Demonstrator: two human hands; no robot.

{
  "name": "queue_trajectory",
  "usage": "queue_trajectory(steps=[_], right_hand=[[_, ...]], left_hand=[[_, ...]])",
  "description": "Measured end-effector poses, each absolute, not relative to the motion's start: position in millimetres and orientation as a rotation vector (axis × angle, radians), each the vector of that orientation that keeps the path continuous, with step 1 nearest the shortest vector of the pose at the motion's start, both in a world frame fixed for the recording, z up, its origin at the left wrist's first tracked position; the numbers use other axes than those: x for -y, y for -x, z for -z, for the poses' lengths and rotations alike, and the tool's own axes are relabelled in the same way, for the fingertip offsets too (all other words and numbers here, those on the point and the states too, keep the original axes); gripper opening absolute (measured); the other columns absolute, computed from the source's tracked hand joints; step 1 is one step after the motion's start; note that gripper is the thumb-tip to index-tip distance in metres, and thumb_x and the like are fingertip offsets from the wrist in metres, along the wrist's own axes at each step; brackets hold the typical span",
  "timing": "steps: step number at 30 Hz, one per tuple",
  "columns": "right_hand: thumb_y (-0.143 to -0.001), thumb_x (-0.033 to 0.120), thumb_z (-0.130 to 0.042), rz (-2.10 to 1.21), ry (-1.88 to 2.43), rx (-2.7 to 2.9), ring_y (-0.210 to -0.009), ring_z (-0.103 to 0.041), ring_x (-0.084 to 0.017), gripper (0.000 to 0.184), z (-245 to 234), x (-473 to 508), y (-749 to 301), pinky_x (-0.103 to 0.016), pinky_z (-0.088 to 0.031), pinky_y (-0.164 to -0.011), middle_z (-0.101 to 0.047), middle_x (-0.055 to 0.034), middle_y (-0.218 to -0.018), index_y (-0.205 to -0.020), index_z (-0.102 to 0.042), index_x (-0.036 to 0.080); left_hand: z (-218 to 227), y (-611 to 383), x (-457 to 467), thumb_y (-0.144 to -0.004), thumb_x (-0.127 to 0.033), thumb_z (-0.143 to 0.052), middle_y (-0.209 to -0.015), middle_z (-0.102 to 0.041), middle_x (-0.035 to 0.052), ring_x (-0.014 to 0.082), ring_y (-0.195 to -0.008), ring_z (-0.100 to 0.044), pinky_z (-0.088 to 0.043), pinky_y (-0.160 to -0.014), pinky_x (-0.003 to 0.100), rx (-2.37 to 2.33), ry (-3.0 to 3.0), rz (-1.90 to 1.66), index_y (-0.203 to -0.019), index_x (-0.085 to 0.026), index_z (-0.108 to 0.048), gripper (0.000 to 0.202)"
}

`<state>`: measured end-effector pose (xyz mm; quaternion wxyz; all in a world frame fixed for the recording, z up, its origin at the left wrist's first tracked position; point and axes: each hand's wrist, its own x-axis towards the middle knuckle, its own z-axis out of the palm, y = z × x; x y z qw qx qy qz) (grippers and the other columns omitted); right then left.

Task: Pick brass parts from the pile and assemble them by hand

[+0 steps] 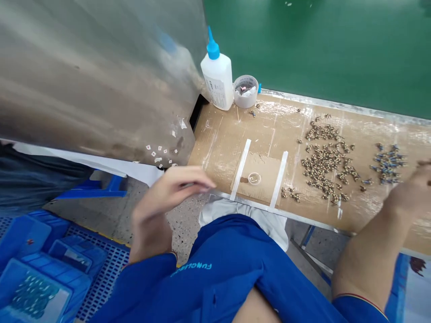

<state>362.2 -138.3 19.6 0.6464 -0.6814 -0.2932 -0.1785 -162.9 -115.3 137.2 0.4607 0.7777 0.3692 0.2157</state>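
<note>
My left hand is in the air left of the cardboard-topped table's front edge. Its fingers are pressed together, and I cannot make out anything in them. My right hand reaches over the table's right side, close to a cluster of small brass-and-blue metal fittings; its fingers are cut off by the frame edge and blurred. Left of it lies a larger pile of small brass-coloured fittings. In front of my body, a small round clear dish sits on a cardboard piece held by white tape strips.
A white bottle with a blue nozzle stands beside a tape roll holding scraps. A metal panel rises at left, small white bits on its lower edge. Blue bins stand lower left. A green surface lies beyond the table.
</note>
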Motion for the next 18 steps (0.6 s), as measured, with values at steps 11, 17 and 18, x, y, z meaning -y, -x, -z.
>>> queue_trajectory(steps=[11, 17, 18], right_hand=[[-0.092, 0.047, -0.07, -0.964, 1.445, 1.63, -0.072, -0.068, -0.016, 0.025, -54.5, 97.3, -226.1, -0.032, -0.055, -0.067, -0.074, -0.0035, -0.081, -0.09, -0.073, 0.022], [-0.088, 0.046, -0.079, -1.513, 1.161, 1.728, -0.072, -0.066, -0.014, 0.032, -22.3, 99.1, -188.8, -0.029, -0.056, -0.065, -0.075, -0.0032, -0.086, -0.106, -0.072, 0.02], [-0.088, 0.045, -0.08, -1.542, 1.129, 1.712, -0.07, -0.066, -0.014, 0.033, -17.2, 101.9, -183.7, -0.028, -0.055, -0.063, -0.074, -0.0024, -0.084, -0.107, -0.072, 0.02]], left_hand=[[-10.8, 10.2, -21.8, -0.069, -0.018, -0.085, -0.069, -0.07, 0.0023, 0.0092, -0.061, -0.065, -0.054, -0.062, 0.021, -0.578, -1.336, -0.425, -0.084, -0.01, -0.07, 0.023], [6.4, 4.0, -21.8, -0.064, -0.035, -0.096, -0.086, -0.078, 0.0078, 0.0116, -0.076, -0.072, -0.06, -0.074, 0.022, -0.563, -1.174, -0.474, -0.084, -0.009, -0.074, 0.04], [7.1, 6.5, -20.1, -0.063, -0.04, -0.097, -0.088, -0.078, 0.0089, 0.0127, -0.078, -0.074, -0.062, -0.075, 0.023, -0.562, -1.141, -0.477, -0.085, -0.009, -0.074, 0.045]])
